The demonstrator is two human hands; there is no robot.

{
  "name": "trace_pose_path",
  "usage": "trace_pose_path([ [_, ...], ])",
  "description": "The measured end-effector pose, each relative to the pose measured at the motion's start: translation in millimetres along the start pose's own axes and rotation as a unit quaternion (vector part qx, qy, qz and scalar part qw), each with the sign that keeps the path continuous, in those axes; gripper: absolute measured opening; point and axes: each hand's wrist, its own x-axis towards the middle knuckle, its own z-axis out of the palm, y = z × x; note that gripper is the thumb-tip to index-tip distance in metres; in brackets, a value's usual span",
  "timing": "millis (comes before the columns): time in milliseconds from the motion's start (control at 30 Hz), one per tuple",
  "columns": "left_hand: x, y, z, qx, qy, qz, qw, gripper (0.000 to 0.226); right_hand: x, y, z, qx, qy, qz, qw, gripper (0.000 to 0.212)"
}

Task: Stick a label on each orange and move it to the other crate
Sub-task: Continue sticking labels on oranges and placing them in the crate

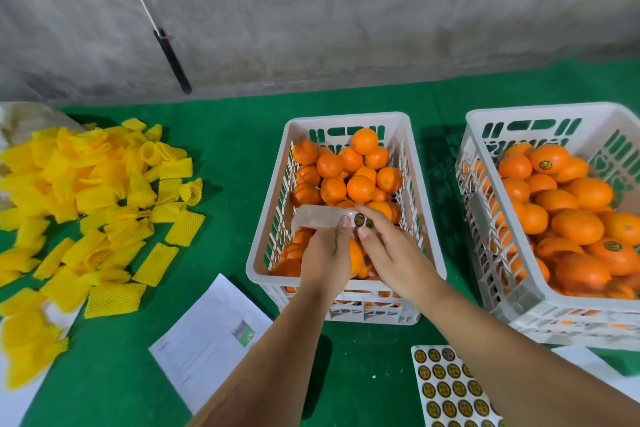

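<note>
Oranges, small, round and glossy-skinned [360, 188], fill the near white slotted plastic crate [427, 232], the landmark for all positions here. Judged from their look, each fruit is firm, light enough for one hand, and smooth enough to roll or slip, so a cupped grip around the widest part should hold best; the waxy rind should take a label if pressed flat on a clean patch.

Above the front half of this crate, the left hand [323, 258] pinches a translucent backing strip [320, 217] between thumb and fingers. The right hand [391, 253] pinches at the strip's end, where a round black-and-gold label [359, 219] sits. The strip looks thin and floppy, and the label likely curls or sticks to itself if handled by its face; lifting it by the edge seems wisest. An orange [355, 258] shows just under the left hand; whether that hand also holds it cannot be told.

Right of the crate stands a second white slotted plastic crate [479, 218], holding oranges that bear labels [549, 158]. In front of the landmark crate, on the green-covered counter [225, 135], lie a sheet of round labels [446, 388] and a printed white paper [204, 340]. Well to its left lies a heap of yellow foam net sleeves [93, 191].
</note>
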Motion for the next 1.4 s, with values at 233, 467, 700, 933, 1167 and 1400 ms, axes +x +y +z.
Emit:
trace_pose_path([
  [233, 1, -3, 2, 0.032, -0.009, -0.003, 0.999, 0.059, -1, 4, 5, -0.096, 0.064, -0.026, 0.993, 0.028],
  [467, 2, 1, 3, 0.034, 0.000, -0.032, 0.999, 0.056, -8, 0, 7, -0.161, 0.102, -0.066, 0.979, 0.032],
  [700, 5, 4, 4, 0.010, 0.014, -0.057, 0.998, 0.049, -10, -5, 9, -0.239, 0.086, -0.098, 0.962, 0.036],
  [933, 11, -1, 6, -0.055, 0.015, -0.083, 0.995, 0.055, -9, -2, 6, -0.179, 0.143, -0.098, 0.968, 0.008],
  [1167, 13, 0, -2, -0.154, 0.047, -0.128, 0.979, 0.046, 3, 4, -7, 0.129, 0.072, -0.009, 0.989, 0.021],
  [1400, 7, 4, -15, -0.159, 0.060, -0.142, 0.975, 0.046, 5, 5, -7, 0.231, -0.026, 0.049, 0.972, 0.016],
])
